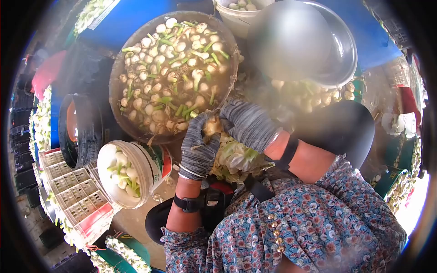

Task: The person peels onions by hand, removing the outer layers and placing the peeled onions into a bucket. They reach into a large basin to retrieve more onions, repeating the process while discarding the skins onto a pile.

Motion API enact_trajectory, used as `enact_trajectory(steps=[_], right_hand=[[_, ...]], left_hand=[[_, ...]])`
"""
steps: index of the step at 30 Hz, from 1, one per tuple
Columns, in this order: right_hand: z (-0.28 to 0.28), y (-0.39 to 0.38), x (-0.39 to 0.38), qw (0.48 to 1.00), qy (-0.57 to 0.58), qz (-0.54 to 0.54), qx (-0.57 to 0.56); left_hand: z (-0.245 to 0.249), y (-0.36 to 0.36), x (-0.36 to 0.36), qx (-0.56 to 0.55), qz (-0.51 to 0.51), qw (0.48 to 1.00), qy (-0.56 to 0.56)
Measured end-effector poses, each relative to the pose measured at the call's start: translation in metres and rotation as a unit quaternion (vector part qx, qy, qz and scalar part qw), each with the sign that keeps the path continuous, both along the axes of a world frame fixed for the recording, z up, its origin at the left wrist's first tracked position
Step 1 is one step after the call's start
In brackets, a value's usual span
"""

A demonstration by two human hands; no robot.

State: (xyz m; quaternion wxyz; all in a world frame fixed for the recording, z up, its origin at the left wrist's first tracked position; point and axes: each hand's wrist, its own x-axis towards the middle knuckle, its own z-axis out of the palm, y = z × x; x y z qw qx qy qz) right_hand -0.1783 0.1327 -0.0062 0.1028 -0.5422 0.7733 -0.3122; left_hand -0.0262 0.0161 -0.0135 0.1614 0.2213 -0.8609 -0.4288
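Both my hands wear grey knit gloves and meet over my lap, at the near edge of a big round tub [114, 102]. My left hand [199, 148] has its fingers curled round a brownish, dirty-skinned garlic bulb [211, 127]. My right hand [249, 123] bends in from the right, its fingers closed at the bulb's side; its fingertips are partly hidden. Many whitish bulbs [157, 86] with short green stems float in brown water inside the tub. Below my hands lies a heap of pale papery skins [239, 159].
A white bucket [145, 168] with cleaner bulbs tilts at left, beside white plastic crates [75, 186] and a black container [82, 129]. Behind stand another white bucket [241, 18] and a large grey basin [339, 50], blurred by a lens smear. More bulbs [314, 93] lie at right.
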Motion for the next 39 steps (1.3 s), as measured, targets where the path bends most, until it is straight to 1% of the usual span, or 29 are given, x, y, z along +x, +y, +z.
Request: enact_trajectory(steps=[1, 4, 6, 8, 9, 10, 11, 12, 13, 14, 15, 16, 17, 18, 19, 21, 23, 24, 26, 27, 29, 30, 33, 34, 35, 36, 37, 38, 39], right_hand=[[0.0, 0.001, 0.0, 1.0, -0.004, 0.005, 0.006], [0.005, -0.003, 0.002, 0.994, -0.086, -0.064, 0.02], [-0.008, -0.011, -0.009, 0.96, -0.246, -0.13, -0.024], [0.004, -0.001, -0.021, 0.944, -0.262, -0.193, 0.05], [-0.023, 0.004, -0.035, 0.96, -0.192, -0.202, 0.031], [-0.073, 0.008, -0.057, 0.97, -0.12, -0.211, 0.012], [-0.077, 0.008, -0.059, 0.969, -0.108, -0.22, -0.017], [-0.082, 0.008, -0.061, 0.968, -0.095, -0.229, -0.045], [-0.087, 0.008, -0.062, 0.965, -0.081, -0.238, -0.072], [-0.044, 0.001, -0.046, 0.954, -0.153, -0.25, -0.063], [-0.02, -0.002, -0.037, 0.937, -0.224, -0.262, -0.052], [-0.025, -0.001, -0.033, 0.93, -0.276, -0.214, -0.112], [-0.03, 0.0, -0.028, 0.915, -0.33, -0.161, -0.167], [0.013, 0.004, -0.015, 0.95, -0.263, -0.117, -0.123], [0.038, 0.005, -0.005, 0.975, -0.194, -0.072, -0.077], [0.034, 0.003, 0.006, 0.98, -0.175, -0.036, -0.081], [0.025, 0.0, 0.01, 0.979, -0.193, -0.017, -0.07], [0.019, -0.001, 0.01, 0.974, -0.22, -0.015, -0.057], [0.019, -0.001, 0.006, 0.959, -0.281, -0.034, -0.018], [0.026, -0.001, 0.0, 0.962, -0.26, -0.081, -0.011], [0.037, -0.001, -0.018, 0.96, -0.215, -0.178, 0.001], [0.024, -0.003, -0.027, 0.919, -0.296, -0.257, -0.041], [0.021, -0.004, -0.033, 0.912, -0.298, -0.241, -0.145], [0.026, 0.0, -0.026, 0.917, -0.31, -0.228, -0.099], [0.034, 0.002, -0.023, 0.952, -0.234, -0.162, -0.11], [0.039, 0.004, -0.02, 0.976, -0.156, -0.094, -0.119], [0.041, 0.006, -0.017, 0.989, -0.075, -0.027, -0.128], [0.034, 0.006, -0.012, 0.991, -0.064, 0.001, -0.119], [0.028, 0.007, -0.009, 0.992, -0.039, 0.006, -0.119]], left_hand=[[0.0, 0.001, 0.0, -0.034, -0.009, 0.999, -0.011], [-0.018, -0.003, 0.0, 0.054, 0.003, 0.993, 0.102], [-0.015, -0.002, 0.0, 0.183, 0.016, 0.976, 0.114], [-0.002, 0.001, 0.001, 0.308, 0.047, 0.944, 0.11], [-0.003, 0.0, 0.002, 0.384, 0.054, 0.912, 0.133], [-0.004, 0.0, 0.002, 0.458, 0.06, 0.873, 0.155], [-0.002, -0.001, 0.001, 0.528, 0.065, 0.828, 0.176], [0.012, -0.001, 0.0, 0.67, 0.075, 0.7, 0.235], [0.009, -0.003, -0.001, 0.493, 0.058, 0.852, 0.168], [0.002, -0.004, -0.002, 0.287, 0.039, 0.953, 0.088], [-0.006, -0.004, -0.004, 0.066, 0.017, 0.998, 0.001], [-0.015, -0.002, -0.004, 0.141, 0.028, 0.989, 0.044], [-0.009, 0.002, -0.005, 0.094, 0.035, 0.995, 0.023], [0.003, 0.006, -0.007, 0.045, 0.04, 0.998, 0.003], [0.01, 0.008, -0.009, -0.004, 0.046, 0.999, -0.017], [-0.003, 0.006, -0.008, 0.223, 0.079, 0.97, 0.049], [-0.018, 0.002, -0.008, 0.225, 0.029, 0.971, 0.081], [-0.023, -0.003, -0.008, 0.114, -0.036, 0.99, 0.08], [-0.026, -0.001, -0.006, 0.165, -0.039, 0.981, 0.096], [-0.016, 0.007, -0.006, 0.323, 0.025, 0.939, 0.113], [-0.012, 0.009, -0.006, 0.51, 0.087, 0.845, 0.134], [-0.014, 0.006, -0.005, 0.548, 0.088, 0.82, 0.141], [-0.017, -0.001, -0.004, 0.63, 0.1, 0.757, 0.144], [-0.018, -0.002, -0.003, 0.652, 0.108, 0.737, 0.142], [-0.018, -0.001, -0.004, 0.54, 0.105, 0.83, 0.096], [-0.018, 0.002, -0.006, 0.416, 0.1, 0.903, 0.046], [-0.02, 0.004, -0.006, 0.363, 0.099, 0.926, 0.036], [-0.023, 0.006, -0.007, 0.308, 0.1, 0.946, 0.025], [-0.031, 0.007, -0.006, 0.333, 0.11, 0.935, 0.056]])
